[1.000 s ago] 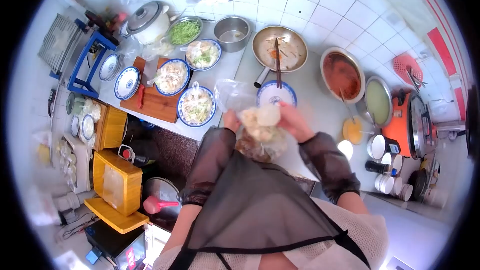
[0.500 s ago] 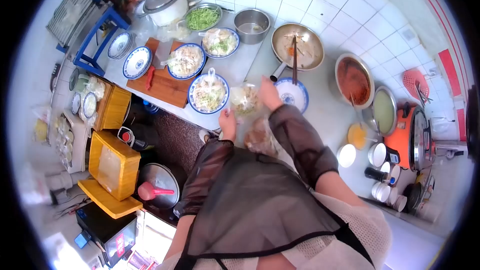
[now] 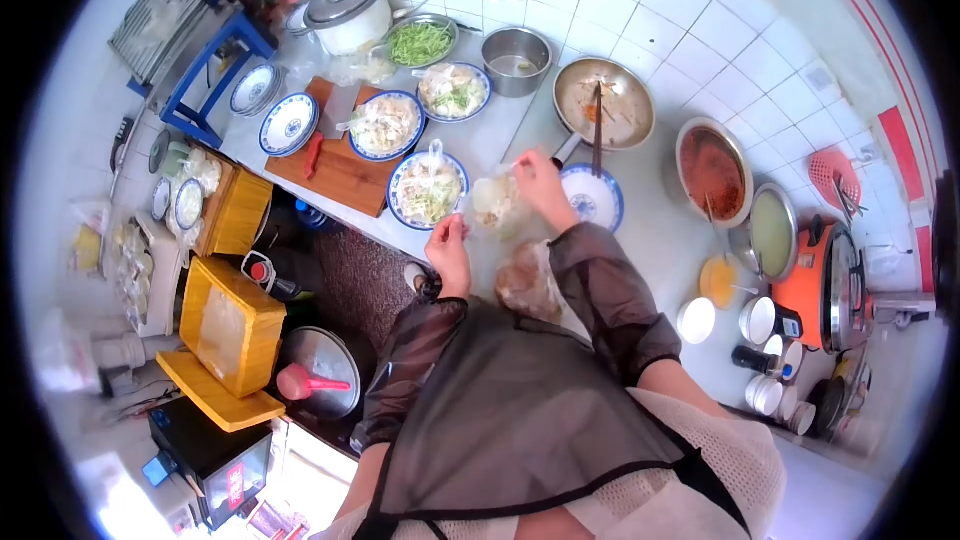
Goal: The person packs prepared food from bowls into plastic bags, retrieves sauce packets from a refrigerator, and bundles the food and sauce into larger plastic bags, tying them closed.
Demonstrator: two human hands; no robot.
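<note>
Pinches the upper right edge of a clear bag (image 3: 500, 205) of food between the closed-up thumb and fingers of the right hand (image 3: 543, 185). Holds the left hand (image 3: 449, 245) just beside the bag's left edge, with thumb and fingertips drawn nearly together; cannot tell of any grip on the plastic there. Has the bag between the 2 hands, over the pale counter (image 3: 650, 240). Has a brown-filled bag (image 3: 528, 282) nearer the body, below the right hand and beside its dark see-through sleeve (image 3: 610, 300).

Shows a red label (image 3: 235, 485) with pale characters on a black machine (image 3: 195, 445), low down and well left of the left hand; too small to read. Shows pale marks also on a small dark device (image 3: 788, 324), well right of the right hand; likewise too small to make out.

Has 3 blue-rimmed bowls (image 3: 394, 204) of food beyond the left hand, with the nearest just past its fingers. Has a cutting board (image 3: 350, 180) farther left, bearing a red-handled knife (image 3: 312, 155). Has a blue-patterned plate (image 3: 607, 205) just right of the right hand, with chopsticks (image 3: 598, 135) reaching from there into a pan (image 3: 638, 110) beyond.
</note>
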